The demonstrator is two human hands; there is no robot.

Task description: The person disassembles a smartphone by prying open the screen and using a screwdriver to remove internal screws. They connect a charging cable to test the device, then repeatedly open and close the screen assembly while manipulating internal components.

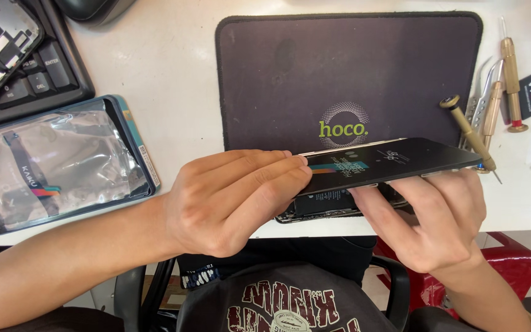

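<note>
Hands — two — hold one phone (339, 203) over the desk's near edge, its black screen (388, 161) lifted open at an angle. Left hand (228, 203) pinches the screen's left end; right hand (437, 221) grips beneath the right side. One mat (290, 67) lies behind — screwdrivers (471, 132) beside it.

My left hand (228, 203) and right hand (437, 221) are bare, with no rings, no watch and no sleeves over my forearms. I wear a dark grey shirt (290, 304) printed with maroon-and-white lettering.
</note>
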